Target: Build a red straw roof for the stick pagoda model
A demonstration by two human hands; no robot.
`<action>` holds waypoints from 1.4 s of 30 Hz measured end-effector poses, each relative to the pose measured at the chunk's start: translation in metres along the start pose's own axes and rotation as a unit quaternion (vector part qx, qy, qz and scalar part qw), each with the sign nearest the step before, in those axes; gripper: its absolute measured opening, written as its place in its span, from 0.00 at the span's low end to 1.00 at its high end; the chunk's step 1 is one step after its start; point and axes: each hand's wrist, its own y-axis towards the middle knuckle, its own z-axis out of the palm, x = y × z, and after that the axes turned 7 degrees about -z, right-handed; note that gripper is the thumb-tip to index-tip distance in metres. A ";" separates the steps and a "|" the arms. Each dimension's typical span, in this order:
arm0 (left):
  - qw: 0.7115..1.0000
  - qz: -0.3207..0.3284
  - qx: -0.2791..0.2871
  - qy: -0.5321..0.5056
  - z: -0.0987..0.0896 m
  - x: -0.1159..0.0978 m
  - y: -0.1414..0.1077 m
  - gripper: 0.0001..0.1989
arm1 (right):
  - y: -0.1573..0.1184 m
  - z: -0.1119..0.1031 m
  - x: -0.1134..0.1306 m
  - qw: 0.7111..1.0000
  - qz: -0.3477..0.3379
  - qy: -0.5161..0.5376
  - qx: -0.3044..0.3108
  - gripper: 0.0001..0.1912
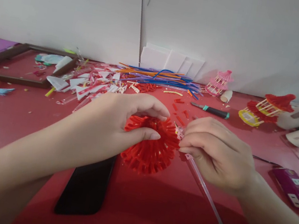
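Observation:
A round red fuzzy pipe-cleaner piece, with rings of looped ends in layers, is at the middle of the red table. My left hand curves over its top, thumb in front and fingers behind, gripping it. At its right edge, my right hand is closed in a pinch. A small pale pink bit shows by those fingertips; what exactly they hold is hidden. Below the right hand, a clear pinkish plastic tube slants down toward the table's front edge.
Behind lie pipe cleaners, plastic wrappers and a craft knife. Small pagoda-like models stand at the back right. A black phone is under my left forearm; a purple power strip lies right.

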 end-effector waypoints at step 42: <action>1.000 0.000 -0.003 0.013 0.000 0.004 -0.003 0.11 | -0.028 0.015 0.000 0.992 -0.098 -0.075 -0.038 0.05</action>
